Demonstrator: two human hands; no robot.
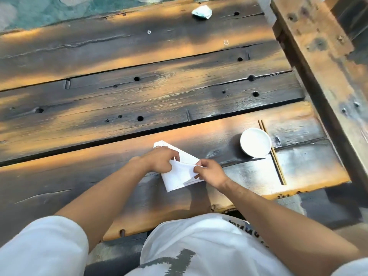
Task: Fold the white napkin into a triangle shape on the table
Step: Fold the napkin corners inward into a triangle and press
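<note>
The white napkin (180,175) lies partly folded on the dark wooden table (119,100), near its front edge. Its far corner points away from me and a loose flap is lifted in the middle. My left hand (159,160) rests on the napkin's left part and pinches the flap's left end. My right hand (210,171) pinches the flap's right edge between thumb and fingers. Both hands cover parts of the napkin.
A small white bowl (255,142) stands to the right of the napkin, beside a pair of wooden chopsticks (275,158). A crumpled white wrapper (201,12) lies at the table's far side. A wooden bench (322,56) runs along the right.
</note>
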